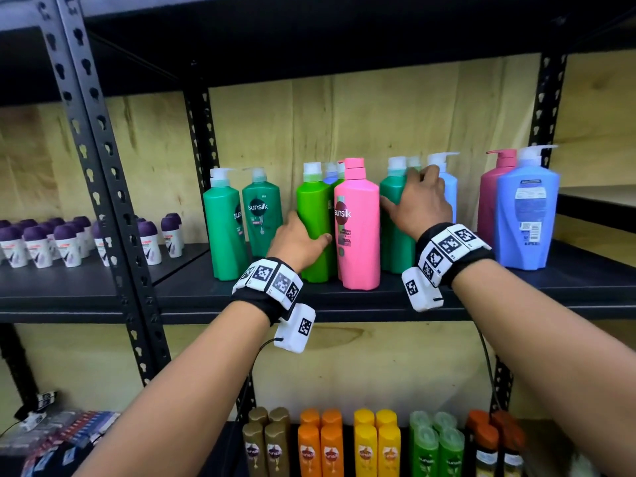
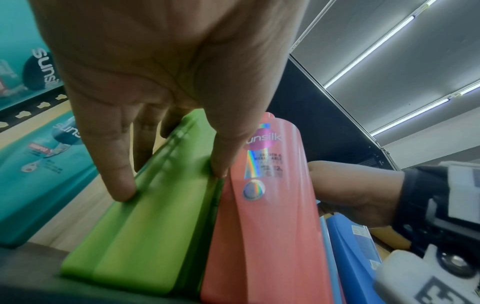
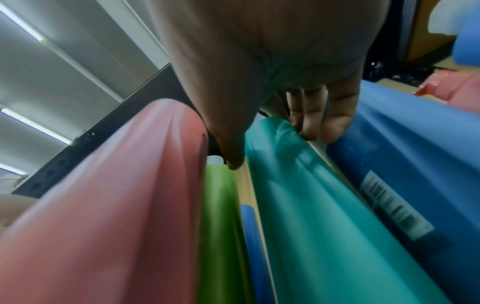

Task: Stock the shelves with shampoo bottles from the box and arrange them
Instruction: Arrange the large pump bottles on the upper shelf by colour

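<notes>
Shampoo bottles stand on the black middle shelf (image 1: 344, 301). My left hand (image 1: 304, 234) grips a light green bottle (image 1: 315, 208) low on its body; the left wrist view shows thumb and fingers (image 2: 116, 181) wrapped round the light green bottle (image 2: 145, 226). A pink bottle (image 1: 358, 235) stands upright right beside it, touching. My right hand (image 1: 409, 191) grips a dark green bottle (image 1: 394, 242) near its shoulder, thumb on the left side and fingers (image 3: 335, 127) on the right of the dark green bottle (image 3: 311, 205). No box is in view.
Two dark green bottles (image 1: 225, 232) stand at the left, a light blue one (image 1: 451, 191) behind my right hand, a magenta (image 1: 488, 201) and a blue bottle (image 1: 528, 215) at the right. Roll-ons (image 1: 69, 239) fill the left bay. Small bottles (image 1: 378, 445) line the lower shelf.
</notes>
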